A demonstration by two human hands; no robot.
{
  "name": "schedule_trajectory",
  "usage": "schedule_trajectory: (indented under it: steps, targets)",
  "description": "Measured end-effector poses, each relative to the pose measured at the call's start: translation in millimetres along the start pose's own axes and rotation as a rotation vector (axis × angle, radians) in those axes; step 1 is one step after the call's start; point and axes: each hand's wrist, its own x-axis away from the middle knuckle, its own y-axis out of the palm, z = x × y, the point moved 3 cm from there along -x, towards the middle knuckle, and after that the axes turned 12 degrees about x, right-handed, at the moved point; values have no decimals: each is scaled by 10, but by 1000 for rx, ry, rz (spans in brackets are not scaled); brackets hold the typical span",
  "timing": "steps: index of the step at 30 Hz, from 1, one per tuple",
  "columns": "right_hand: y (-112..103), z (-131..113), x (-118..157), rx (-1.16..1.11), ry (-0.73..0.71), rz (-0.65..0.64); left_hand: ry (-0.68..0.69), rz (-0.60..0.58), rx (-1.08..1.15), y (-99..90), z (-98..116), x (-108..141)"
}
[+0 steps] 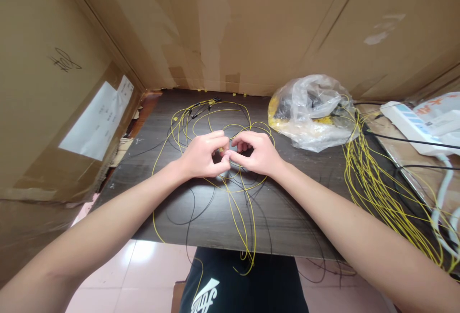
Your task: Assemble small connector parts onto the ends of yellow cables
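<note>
My left hand (208, 155) is over the middle of the dark table, its thumb and fingers pinched together with a bit of yellow wire between them. Thumb tip touching those fingers, my right hand (258, 152) is curled close beside it; what it grips is hidden by the fingers. Thin yellow wire (247, 188) lies in loose loops around and under both hands, and some strands hang over the front table edge. Thin black wires (194, 207) run among the loops. Behind my left hand are several small black connectors (195, 116) on the wire ends.
On the right, a clear plastic bag (312, 111) holds dark and yellow items. A bundle of yellow wires (381, 198) trails from it past a white power strip (413, 128). Cardboard walls (251, 30) enclose the table (143, 217) at the back and left.
</note>
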Motion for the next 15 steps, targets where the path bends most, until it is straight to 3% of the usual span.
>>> schedule_trajectory:
  steps: [15]
  targets:
    - [-1, 2, -6, 2, 9, -11, -4, 0, 4, 3, -15, 4]
